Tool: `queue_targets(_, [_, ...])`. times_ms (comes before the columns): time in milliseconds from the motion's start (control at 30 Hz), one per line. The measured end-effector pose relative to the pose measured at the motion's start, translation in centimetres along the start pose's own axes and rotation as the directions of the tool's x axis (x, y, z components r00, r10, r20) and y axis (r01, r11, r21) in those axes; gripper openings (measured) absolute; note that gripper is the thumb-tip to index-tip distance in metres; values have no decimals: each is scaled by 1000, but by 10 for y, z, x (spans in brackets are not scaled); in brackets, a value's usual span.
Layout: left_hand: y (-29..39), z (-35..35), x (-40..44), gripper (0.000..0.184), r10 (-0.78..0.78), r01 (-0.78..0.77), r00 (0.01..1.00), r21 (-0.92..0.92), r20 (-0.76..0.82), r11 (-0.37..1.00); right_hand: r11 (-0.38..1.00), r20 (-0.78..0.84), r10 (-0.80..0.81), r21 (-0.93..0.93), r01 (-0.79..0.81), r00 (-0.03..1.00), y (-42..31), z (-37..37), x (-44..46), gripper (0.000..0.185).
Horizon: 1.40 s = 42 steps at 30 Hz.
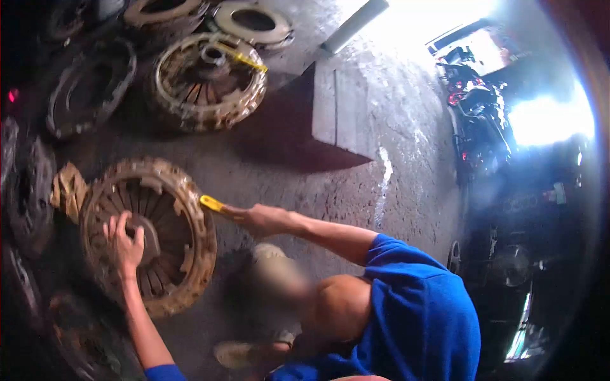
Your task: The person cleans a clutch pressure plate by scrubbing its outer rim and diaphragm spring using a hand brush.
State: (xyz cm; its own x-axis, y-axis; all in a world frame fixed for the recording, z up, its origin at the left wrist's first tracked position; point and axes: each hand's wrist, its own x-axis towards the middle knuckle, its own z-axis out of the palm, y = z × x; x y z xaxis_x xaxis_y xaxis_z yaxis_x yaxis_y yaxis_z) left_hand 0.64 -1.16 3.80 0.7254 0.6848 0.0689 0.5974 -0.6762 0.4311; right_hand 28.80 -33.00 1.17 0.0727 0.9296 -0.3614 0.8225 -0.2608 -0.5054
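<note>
A round, rusty clutch pressure plate point(203, 238) with radial spring fingers lies on the floor at the left. My left hand point(127, 244) rests over its centre, fingers apart, beside a grey curved ring piece point(150, 240). My right hand point(264, 219) is closed around a flat yellow tool point(213, 203) whose end has a small hole. The tool's tip is close to the plate's right rim, and the rest of it is hidden in my grip; its exact kind does not show. Crumpled brown paper or cloth point(71, 190) touches the plate's left side.
A second pressure plate point(168, 95) lies farther up, with a yellow strip point(241, 57) across it. Several ring-shaped parts point(254, 22) lie along the top and left. A dark box-like block point(298, 136) stands on the floor. Motorcycles point(473, 101) stand by the bright opening at right.
</note>
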Motion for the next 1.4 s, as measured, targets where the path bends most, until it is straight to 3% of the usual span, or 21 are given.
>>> queue_targets(67, [-12, 16, 0, 49, 48, -41, 994, 67, -101, 997, 990, 52, 120, -74, -116, 991, 14, 7, -24, 47])
queue_targets(167, [-14, 22, 4, 46, 185, -172, 957, 80, -223, 982, 868, -141, 394, 383, -317, 908, -36, -34, -47, 40])
queue_targets(200, [-15, 20, 5, 42, 165, -160, 962, 42, -218, 986, 805, -158, 467, 484, -344, 870, -47, -38, -49, 40])
queue_targets(267, [-25, 27, 2, 39, 153, -149, 965, 37, -214, 988, 788, -43, 550, 356, -502, 834, -34, -29, -48, 48])
queue_targets(300, [-32, 34, 1, 39, 99, -87, 980, 75, -175, 993, 787, 18, 554, 314, -530, 833, -31, -27, -51, 49])
queue_targets(367, [-31, 31, 3, 36, 143, -135, 967, 56, -209, 989, 788, 98, 574, 207, -580, 813, -30, -31, -55, 52])
queue_targets(467, [-27, 28, -1, 36, 126, -122, 968, 35, -219, 992, 740, 58, 576, 386, -551, 815, -40, -22, -66, 58])
queue_targets(500, [-27, 28, 0, 37, 110, -109, 969, 19, -222, 994, 737, 15, 606, 367, -568, 795, -41, -16, -66, 60])
queue_targets(600, [-17, 19, 1, 39, 82, -75, 977, 42, -197, 996, 744, 113, 635, 176, -645, 764, -26, -5, -67, 64])
queue_targets(767, [-15, 15, -3, 37, 78, -63, 984, 95, -162, 993, 744, -56, 591, 425, -516, 805, -38, -19, -59, 59])
queue_targets(867, [-21, 18, 1, 37, 120, -104, 975, 93, -187, 990, 852, -135, 429, 388, -351, 893, -54, -34, -49, 51])
queue_targets(900, [-24, 20, 1, 37, 135, -119, 972, 90, -194, 989, 840, -77, 450, 376, -392, 890, -61, -42, -49, 46])
queue_targets(1000, [-10, 13, -1, 38, 41, -28, 985, 77, -166, 997, 910, -60, 326, 289, -296, 944, -96, -48, -31, 50])
queue_targets(1033, [-12, 14, -1, 38, 58, -46, 985, 78, -162, 996, 959, -97, 159, 250, -131, 982, -94, -40, -16, 54])
queue_targets(1067, [-16, 16, 0, 38, 77, -65, 984, 80, -161, 995, 957, 66, 174, 226, -184, 983, -103, -44, 11, 59])
queue_targets(1100, [-20, 18, 0, 39, 95, -82, 983, 82, -160, 993, 971, -27, 61, 233, -53, 998, -84, -21, 39, 60])
queue_targets(1167, [-26, 24, 2, 40, 140, -123, 972, 99, -190, 988, 1000, 39, -28, 8, 27, 999, -70, -37, 102, 55])
queue_targets(1233, [-32, 30, -3, 40, 169, -148, 964, 116, -205, 982, 995, -142, -96, -39, 91, 985, -71, -61, 128, 47])
queue_targets(1267, [-34, 32, -3, 41, 185, -163, 959, 119, -213, 979, 979, -49, 139, 160, -129, 989, -120, -96, 113, 46])
queue_targets(1367, [-24, 23, -1, 40, 102, -78, 979, 135, -178, 988, 974, -227, -76, 190, 120, 971, -97, -74, 57, 52])
queue_targets(1400, [-24, 23, -1, 40, 102, -82, 982, 129, -162, 988, 976, -267, -171, 86, 200, 948, -96, -59, 43, 57])
